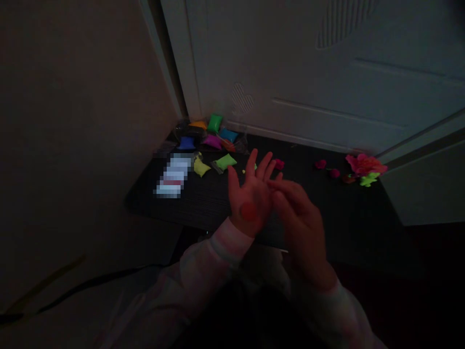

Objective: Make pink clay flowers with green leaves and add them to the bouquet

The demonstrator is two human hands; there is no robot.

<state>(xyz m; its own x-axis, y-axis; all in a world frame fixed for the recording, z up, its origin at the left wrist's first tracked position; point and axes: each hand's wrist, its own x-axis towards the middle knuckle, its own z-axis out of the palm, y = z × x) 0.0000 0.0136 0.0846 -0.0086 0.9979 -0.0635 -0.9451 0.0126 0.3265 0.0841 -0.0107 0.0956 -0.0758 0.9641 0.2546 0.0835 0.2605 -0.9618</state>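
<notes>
My left hand (252, 196) is turned palm up over the dark table, its fingers stretched and spread. On the heel of its palm lies a flat, round orange-red piece of clay (249, 211). Close beside the little-finger edge is my right hand (300, 213), thumb and fingertips brought together in a pinch. What is between those fingertips, if anything, is too dark and small to make out. Past the left fingertips sits a small pink-red lump (278, 164), partly behind the hand.
Several coloured clay packets, including a green one (214, 123) and a lime one (225, 161), lie at the back left. A blurred, lit rectangle (174, 175) rests near the left edge. Pink flower-like pieces (365, 165) stand at right. A white panel (290, 72) backs the table (348, 223).
</notes>
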